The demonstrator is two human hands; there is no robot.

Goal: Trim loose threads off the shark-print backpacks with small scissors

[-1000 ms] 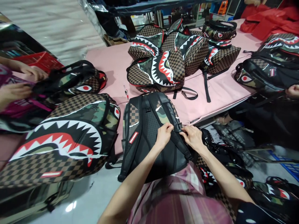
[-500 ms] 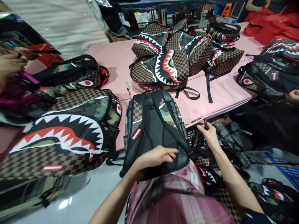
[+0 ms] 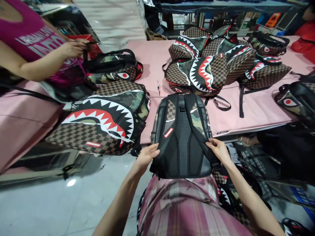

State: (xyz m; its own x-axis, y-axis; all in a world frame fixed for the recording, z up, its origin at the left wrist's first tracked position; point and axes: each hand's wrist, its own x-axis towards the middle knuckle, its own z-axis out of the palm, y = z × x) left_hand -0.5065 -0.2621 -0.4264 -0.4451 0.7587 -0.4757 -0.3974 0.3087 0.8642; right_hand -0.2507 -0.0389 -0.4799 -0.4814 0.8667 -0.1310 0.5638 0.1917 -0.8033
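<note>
"So, where's the backpack [image 3: 183, 147] sitting?"

"Near the middle, back panel up. Its far part rests on the worktop [image 3: 230, 122] and its near end juts past the edge, against the plaid clothing [image 3: 184, 206]. I'd guess the body helps prop it there."

"And the grip?"

"The left hand [image 3: 147, 155] pinches the left side, near the bottom. The right hand [image 3: 220, 151] is curled, thumb and fingers closed on the right shoulder strap [image 3: 202, 135]. Something dark shows at those fingers, too small to tell."

"Why hold both sides?"

"Probably to keep it level and steady, since its near end overhangs."

"What's around it?"

"A shark-mouth backpack [image 3: 103, 121] lies just left, a pen [image 3: 158, 89] beyond, and a pile of backpacks [image 3: 183, 73] on the far side, perhaps leaving this near edge for handling."
</note>
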